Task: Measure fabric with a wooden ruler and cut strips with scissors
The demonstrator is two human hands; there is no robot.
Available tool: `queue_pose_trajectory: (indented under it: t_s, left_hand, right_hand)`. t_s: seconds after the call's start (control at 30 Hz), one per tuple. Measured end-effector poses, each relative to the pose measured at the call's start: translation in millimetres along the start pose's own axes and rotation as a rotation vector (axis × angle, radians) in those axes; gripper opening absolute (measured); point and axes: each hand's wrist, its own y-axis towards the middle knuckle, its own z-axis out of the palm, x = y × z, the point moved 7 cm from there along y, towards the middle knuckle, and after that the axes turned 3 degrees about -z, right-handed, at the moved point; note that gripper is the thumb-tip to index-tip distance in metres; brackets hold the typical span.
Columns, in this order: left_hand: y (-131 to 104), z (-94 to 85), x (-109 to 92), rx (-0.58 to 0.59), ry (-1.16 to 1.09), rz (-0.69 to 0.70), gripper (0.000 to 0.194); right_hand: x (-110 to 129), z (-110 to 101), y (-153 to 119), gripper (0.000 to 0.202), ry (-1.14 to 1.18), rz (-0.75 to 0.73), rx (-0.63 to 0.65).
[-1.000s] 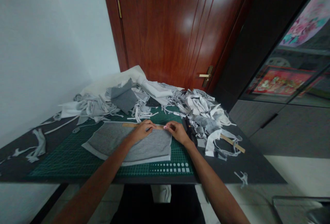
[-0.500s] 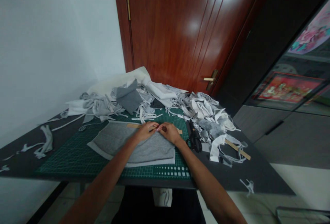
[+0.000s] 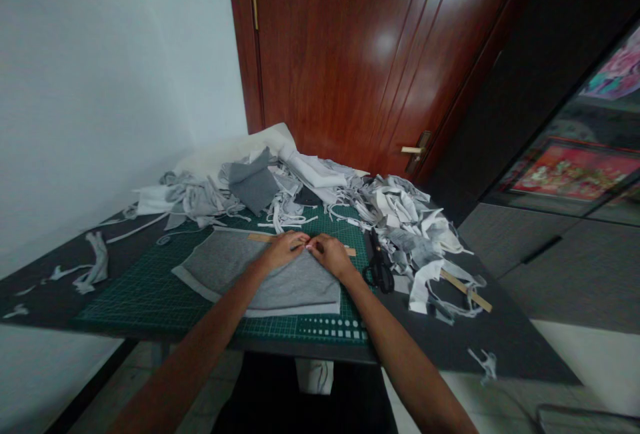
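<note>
Below centre, left hand [image 3: 283, 251] and right hand [image 3: 331, 255] curl fingers, grip unclear, over cloth [image 3: 300, 289] likely soft, light, best edge-held.

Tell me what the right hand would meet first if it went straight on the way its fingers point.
Most likely the left hand, close ahead of the right hand at the far edge of the grey cloth; whether the two already touch is unclear.

White-edged grey cloth [image 3: 297, 287], white-gridded green mat [image 3: 140, 291], black scissors [image 3: 383, 277]
</note>
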Motion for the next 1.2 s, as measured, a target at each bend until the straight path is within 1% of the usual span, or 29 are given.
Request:
queue_pose_trajectory:
  t_s: [0.23,0.53,0.93,1.2]
  left_hand:
    - [1,0.5,-1,0.003,0.034,0.006,0.021]
    - [0,-0.3,-5,0.006,0.061,0.051,0.018]
    - [2,3.3,2,0.005,0.058,0.114,0.017]
    - [2,3.8,0,0.019,0.058,0.138,0.021]
  right_hand:
    - [2,0,-1,0.011,-0.037,0.001,0.020]
    - [5,-4,-1,0.012,-0.063,0.016,0.039]
    - [-6,-8,-3,0.013,-0.082,0.058,0.049]
    - [-9,-18,-8,0.012,-0.087,0.087,0.064]
